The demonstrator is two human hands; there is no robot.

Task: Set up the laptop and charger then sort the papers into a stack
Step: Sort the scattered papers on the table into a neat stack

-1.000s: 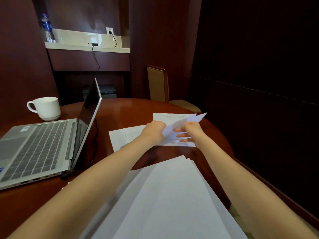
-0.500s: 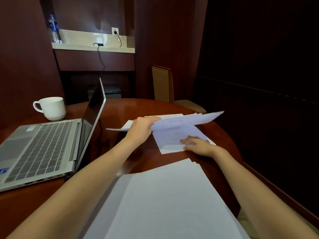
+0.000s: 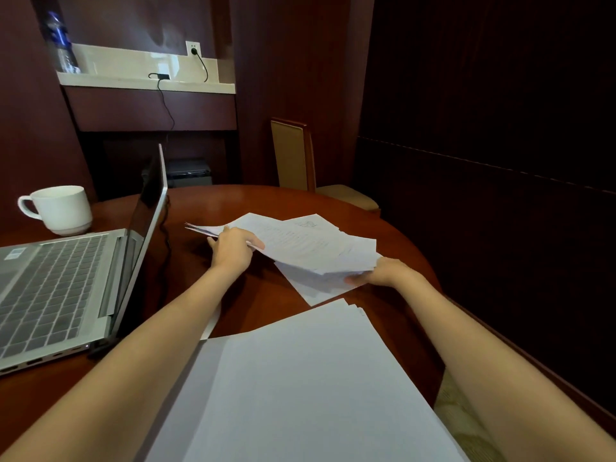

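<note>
Newly lifted papers (image 3: 308,248), spanning left grip (image 3: 233,251) to right grip (image 3: 383,274)

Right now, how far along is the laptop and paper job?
Done: laptop open, charger plugged into the wall outlet. In hand: left hand and right hand grip a fanned bunch of printed sheets above the table. Left: squaring them, picking up the loose sheet beneath, joining the near stack.

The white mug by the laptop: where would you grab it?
By its handle, coming from the left: the mug stands upright with the handle sticking out leftward, away from the laptop.
</note>
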